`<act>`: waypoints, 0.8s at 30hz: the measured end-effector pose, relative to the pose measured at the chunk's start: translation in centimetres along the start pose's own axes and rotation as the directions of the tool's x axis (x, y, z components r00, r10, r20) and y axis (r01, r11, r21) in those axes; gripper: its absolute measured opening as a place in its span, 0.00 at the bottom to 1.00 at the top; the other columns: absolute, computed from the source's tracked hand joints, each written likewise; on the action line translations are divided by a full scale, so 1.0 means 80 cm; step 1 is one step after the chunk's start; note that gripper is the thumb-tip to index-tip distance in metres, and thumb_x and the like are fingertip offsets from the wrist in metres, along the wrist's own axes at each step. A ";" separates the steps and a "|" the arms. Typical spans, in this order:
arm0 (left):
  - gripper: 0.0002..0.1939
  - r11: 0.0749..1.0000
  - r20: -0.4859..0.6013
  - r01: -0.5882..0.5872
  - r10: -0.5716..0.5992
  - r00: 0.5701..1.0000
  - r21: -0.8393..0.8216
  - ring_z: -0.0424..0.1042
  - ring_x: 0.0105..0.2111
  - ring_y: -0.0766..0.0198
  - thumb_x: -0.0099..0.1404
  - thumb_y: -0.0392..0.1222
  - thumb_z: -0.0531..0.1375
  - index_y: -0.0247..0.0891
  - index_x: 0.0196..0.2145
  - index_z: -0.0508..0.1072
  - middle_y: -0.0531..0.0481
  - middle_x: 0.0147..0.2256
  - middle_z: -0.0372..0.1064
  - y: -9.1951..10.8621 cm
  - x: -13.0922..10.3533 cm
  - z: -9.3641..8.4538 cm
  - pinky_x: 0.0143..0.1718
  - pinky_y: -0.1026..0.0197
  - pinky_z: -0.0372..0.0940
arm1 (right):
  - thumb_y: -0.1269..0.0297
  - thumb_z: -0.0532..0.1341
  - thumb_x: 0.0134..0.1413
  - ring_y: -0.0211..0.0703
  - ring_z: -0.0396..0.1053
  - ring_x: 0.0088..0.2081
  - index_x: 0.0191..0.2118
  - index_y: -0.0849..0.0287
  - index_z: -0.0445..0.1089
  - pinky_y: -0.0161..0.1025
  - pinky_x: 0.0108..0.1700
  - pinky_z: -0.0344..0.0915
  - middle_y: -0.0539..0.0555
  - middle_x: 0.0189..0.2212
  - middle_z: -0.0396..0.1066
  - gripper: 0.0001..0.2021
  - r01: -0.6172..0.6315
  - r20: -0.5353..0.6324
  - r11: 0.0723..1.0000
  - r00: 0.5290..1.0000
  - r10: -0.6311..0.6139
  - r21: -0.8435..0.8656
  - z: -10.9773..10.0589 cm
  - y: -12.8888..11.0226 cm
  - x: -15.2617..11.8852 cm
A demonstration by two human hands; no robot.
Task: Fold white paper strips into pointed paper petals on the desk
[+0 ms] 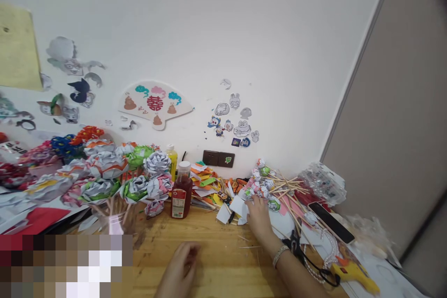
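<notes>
My right hand (259, 221) reaches to the pile at the back of the wooden table. It is at a bunch of small white, green and pink paper flowers (263, 181) on thin wooden sticks. Loose white paper pieces (239, 207) lie just left of its fingers. Its fingertips are partly hidden among the papers, so I cannot tell whether they grip anything. Above the near part of the wooden tabletop (216, 260), my left hand (180, 267) is loosely curled, with a gap between thumb and fingers and nothing visible in it.
Large paper flowers (106, 165) crowd the left side. A red-brown bottle (182, 191) stands at the back, before a yellow bottle (172, 160). On the right lie a phone (331, 222), a yellow glue gun (356, 275) with its cord, and plastic bags (370, 235). A wall rises behind.
</notes>
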State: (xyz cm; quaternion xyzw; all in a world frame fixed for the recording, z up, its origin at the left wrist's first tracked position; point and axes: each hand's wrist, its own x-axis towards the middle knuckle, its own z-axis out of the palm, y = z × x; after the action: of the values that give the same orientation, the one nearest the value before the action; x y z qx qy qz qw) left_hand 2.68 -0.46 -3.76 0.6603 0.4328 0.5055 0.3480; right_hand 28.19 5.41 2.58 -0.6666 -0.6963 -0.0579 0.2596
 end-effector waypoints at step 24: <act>0.12 0.862 0.154 -0.375 0.342 0.927 0.342 0.71 0.39 0.61 0.59 0.33 0.51 0.42 0.39 0.69 0.47 0.38 0.71 0.039 -0.015 0.000 0.41 0.61 0.67 | 0.75 0.53 0.56 0.45 0.66 0.34 0.33 0.59 0.68 0.38 0.37 0.60 0.53 0.30 0.71 0.08 0.393 -0.173 0.913 0.912 -0.371 0.114 -0.001 -0.039 -0.099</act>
State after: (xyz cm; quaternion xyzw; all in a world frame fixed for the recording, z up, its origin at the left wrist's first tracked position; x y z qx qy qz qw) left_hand 3.24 -2.77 -1.41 0.8037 0.3730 0.4426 0.1376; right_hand 25.07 -2.08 -0.02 -0.4904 -0.7945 -0.1057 0.3423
